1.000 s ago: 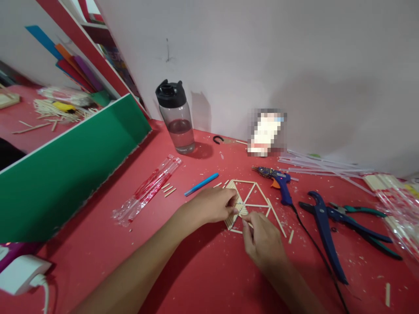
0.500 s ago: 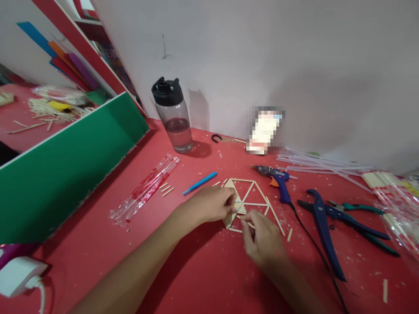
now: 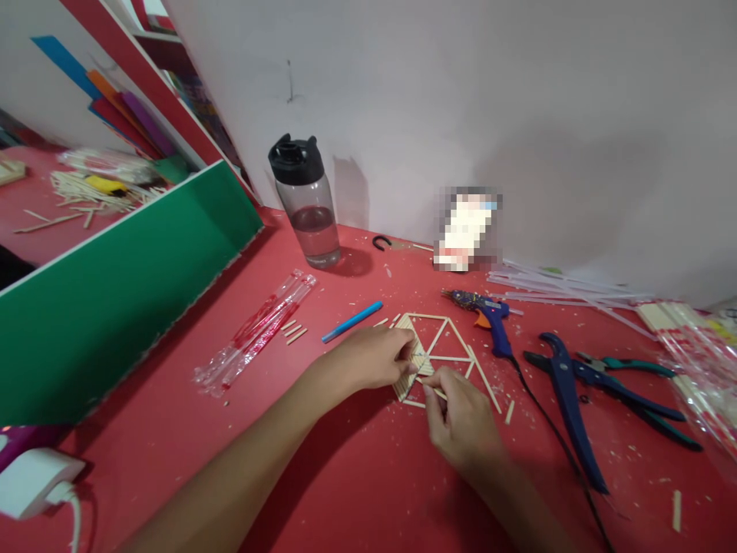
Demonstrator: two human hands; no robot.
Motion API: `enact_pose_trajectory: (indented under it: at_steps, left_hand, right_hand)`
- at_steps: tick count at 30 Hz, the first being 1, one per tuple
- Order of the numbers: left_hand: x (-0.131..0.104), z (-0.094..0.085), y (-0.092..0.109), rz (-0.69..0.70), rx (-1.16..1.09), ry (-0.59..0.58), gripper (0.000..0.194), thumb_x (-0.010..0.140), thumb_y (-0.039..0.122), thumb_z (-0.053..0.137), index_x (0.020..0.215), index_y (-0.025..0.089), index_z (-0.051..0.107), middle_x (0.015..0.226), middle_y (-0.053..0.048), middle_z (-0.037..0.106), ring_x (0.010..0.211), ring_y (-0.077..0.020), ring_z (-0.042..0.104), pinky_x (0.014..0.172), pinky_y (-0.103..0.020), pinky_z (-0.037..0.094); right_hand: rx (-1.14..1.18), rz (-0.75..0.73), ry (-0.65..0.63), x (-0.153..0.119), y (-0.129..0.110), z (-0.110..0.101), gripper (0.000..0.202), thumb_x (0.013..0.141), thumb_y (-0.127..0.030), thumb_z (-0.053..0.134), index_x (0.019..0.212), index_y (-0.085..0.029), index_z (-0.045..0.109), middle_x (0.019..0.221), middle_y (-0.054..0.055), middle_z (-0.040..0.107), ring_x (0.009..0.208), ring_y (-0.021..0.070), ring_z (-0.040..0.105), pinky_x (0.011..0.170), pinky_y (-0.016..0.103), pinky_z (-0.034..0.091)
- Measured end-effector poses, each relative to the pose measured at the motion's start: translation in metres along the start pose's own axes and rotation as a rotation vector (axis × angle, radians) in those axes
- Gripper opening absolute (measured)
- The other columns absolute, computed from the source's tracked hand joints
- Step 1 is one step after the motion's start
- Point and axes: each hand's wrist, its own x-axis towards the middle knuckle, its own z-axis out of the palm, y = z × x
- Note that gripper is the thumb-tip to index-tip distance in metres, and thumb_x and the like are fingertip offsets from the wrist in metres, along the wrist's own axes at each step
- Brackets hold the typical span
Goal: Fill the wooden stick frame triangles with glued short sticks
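Where the red table [image 3: 357, 476] fills the head view, a flat frame of thin wooden sticks [image 3: 446, 355] lies near its middle, and both hands meet at the frame's near left corner. The left hand [image 3: 368, 359] rests on the left edge of the frame, fingers curled together and pressing on the closely laid sticks there. The right hand [image 3: 464, 418] sits just nearer than the frame, its thumb and forefinger pinched shut on a short stick [image 3: 433, 389] that touches the frame's lower edge. Just beyond the frame to the right lies a blue glue gun [image 3: 488, 319], its black cord trailing toward the near edge of the table. Farther right of the frame are blue-handled cutters [image 3: 567, 399] and green-handled pliers [image 3: 627, 384], lying close together. Left of the frame, a blue pen [image 3: 352, 322] lies aslant, and beyond it a few short cut sticks [image 3: 293, 331] sit beside a clear red-printed wrapper [image 3: 256, 332]. Behind and left of the frame, near the wall, stands a clear water bottle [image 3: 305, 206] with a black lid, upright. Straight behind the frame a blurred white object [image 3: 465, 230] leans at the wall. A green board [image 3: 115, 307] stands far left of the frame, and long clear rods [image 3: 564, 290] lie along the wall to the right.
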Motion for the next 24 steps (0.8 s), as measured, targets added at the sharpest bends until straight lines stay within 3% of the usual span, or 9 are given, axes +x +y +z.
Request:
enact_pose_trajectory:
  at_steps: [11,17,24]
  left_hand:
    - [0.0002,0.0012,-0.0015,0.007,-0.002,0.006,0.014,0.087,0.036,0.062,0.084,0.024,0.056,0.082,0.003,0.069,0.07,-0.0153,0.06,0.056,-0.027,0.029]
    - [-0.0003,0.0005,-0.0004,0.004,0.008,0.004,0.014,0.087,0.037,0.062,0.084,0.025,0.057,0.082,0.003,0.07,0.07,-0.0159,0.061,0.056,-0.027,0.029]
    - [-0.0009,-0.0029,0.0043,-0.017,0.012,-0.008,0.014,0.087,0.036,0.063,0.083,0.024,0.057,0.082,0.002,0.069,0.071,-0.0161,0.061,0.056,-0.027,0.03]
  right_hand:
    - [-0.006,-0.024,-0.076,-0.0012,-0.0022,-0.0021,0.014,0.091,-0.012,0.045,0.083,-0.02,0.053,0.073,0.003,0.058,0.064,0.018,0.056,0.059,0.027,0.037]
    - [0.017,0.02,-0.016,0.0005,-0.0017,-0.001,0.013,0.092,-0.013,0.045,0.085,-0.021,0.053,0.07,0.001,0.058,0.062,0.0172,0.055,0.059,0.027,0.038]
    - [0.008,0.005,-0.05,0.0003,-0.0013,-0.0008,0.014,0.093,-0.014,0.044,0.085,-0.021,0.053,0.072,0.002,0.059,0.061,0.0169,0.056,0.058,0.026,0.037]
